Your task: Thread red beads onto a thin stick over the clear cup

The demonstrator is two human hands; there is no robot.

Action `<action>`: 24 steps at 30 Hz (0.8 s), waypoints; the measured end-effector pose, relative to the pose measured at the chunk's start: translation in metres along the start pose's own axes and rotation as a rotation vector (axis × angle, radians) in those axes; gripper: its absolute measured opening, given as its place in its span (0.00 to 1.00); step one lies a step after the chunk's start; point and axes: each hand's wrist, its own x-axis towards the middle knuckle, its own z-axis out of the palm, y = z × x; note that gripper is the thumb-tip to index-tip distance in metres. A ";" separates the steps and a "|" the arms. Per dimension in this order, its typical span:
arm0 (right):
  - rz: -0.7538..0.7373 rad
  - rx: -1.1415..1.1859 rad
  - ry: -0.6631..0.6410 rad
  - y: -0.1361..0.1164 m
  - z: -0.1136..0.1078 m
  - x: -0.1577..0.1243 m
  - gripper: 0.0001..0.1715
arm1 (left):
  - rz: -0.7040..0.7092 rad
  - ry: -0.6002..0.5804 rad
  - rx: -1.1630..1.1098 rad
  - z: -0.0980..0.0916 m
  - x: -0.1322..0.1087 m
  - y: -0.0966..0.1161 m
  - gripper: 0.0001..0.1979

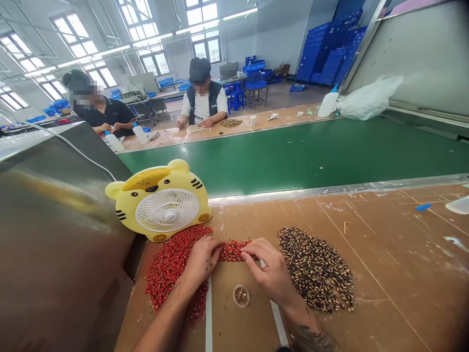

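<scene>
My left hand (204,255) rests at the right edge of a heap of small red pieces (166,271), its fingers curled and their tips partly hidden. My right hand (270,270) has thumb and forefinger brought together in a pinch; whatever is between them is too small to make out. A smaller band of red pieces (231,250) lies between both hands on the brown board. Just below it stands a small clear cup (241,296) holding a thin stick and a little liquid. To the right of my right hand spreads a heap of black-and-yellow pieces (317,271).
A yellow animal-shaped fan (166,215) stands behind the red heap, beside a metal cabinet (62,234). Beyond the bench runs a green conveyor belt (293,156). Two people sit across it, near white bottles (328,102). A blue piece (423,207) lies far right.
</scene>
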 end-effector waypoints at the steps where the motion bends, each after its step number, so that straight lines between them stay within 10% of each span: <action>1: 0.005 0.005 0.003 0.000 -0.001 0.000 0.08 | 0.004 0.002 0.006 -0.003 0.000 -0.001 0.14; 5: 0.046 0.045 -0.021 0.000 -0.004 0.002 0.08 | -0.070 0.108 0.036 -0.029 -0.009 -0.017 0.15; 9: 0.071 0.062 -0.080 0.000 -0.002 0.002 0.09 | -0.093 -0.055 0.142 -0.047 -0.018 -0.028 0.15; 15: 0.102 0.073 -0.098 -0.001 -0.006 0.002 0.09 | -0.073 -0.286 0.214 -0.040 -0.019 -0.025 0.13; 24: 0.059 0.006 -0.295 -0.009 -0.024 -0.006 0.09 | -0.127 -0.271 0.261 -0.031 -0.009 -0.028 0.13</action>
